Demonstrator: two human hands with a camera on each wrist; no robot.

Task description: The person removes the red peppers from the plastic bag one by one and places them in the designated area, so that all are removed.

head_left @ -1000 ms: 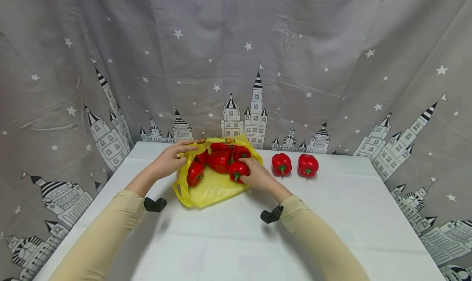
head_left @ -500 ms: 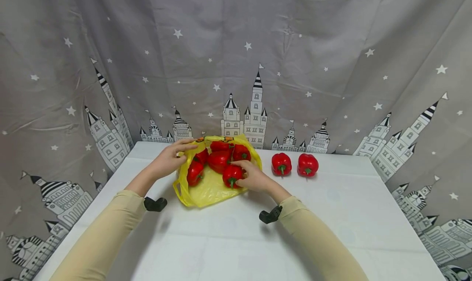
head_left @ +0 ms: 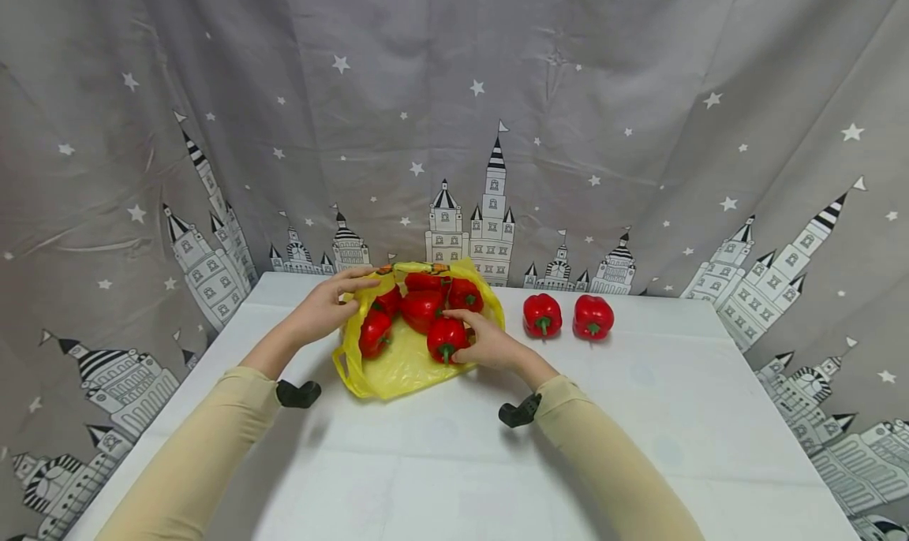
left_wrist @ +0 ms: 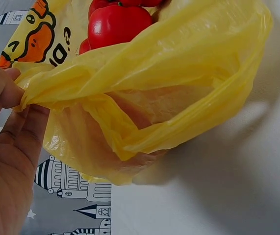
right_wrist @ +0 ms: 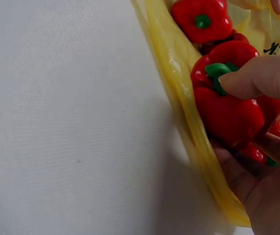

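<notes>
A yellow plastic bag (head_left: 408, 367) lies on the table with its mouth facing me and several red bell peppers (head_left: 424, 311) inside. My left hand (head_left: 323, 311) pinches the bag's upper left rim between thumb and fingers; the left wrist view shows the bunched plastic (left_wrist: 46, 90) there. Just inside the mouth, at the right, my right hand (head_left: 490, 342) grips a bell pepper (head_left: 446, 337). In the right wrist view the thumb lies by that pepper's green stem (right_wrist: 217, 73), with fingers below it. Part of the bag's inside is hidden.
Two more red bell peppers, a left one (head_left: 543, 316) and a right one (head_left: 592, 318), stand on the white table (head_left: 682, 415) right of the bag. A grey curtain (head_left: 604, 91) printed with castles and stars hangs behind the table.
My right hand has shifted the gripped bell pepper a little left and toward me within the bag's mouth. My left hand has stayed at the rim.
</notes>
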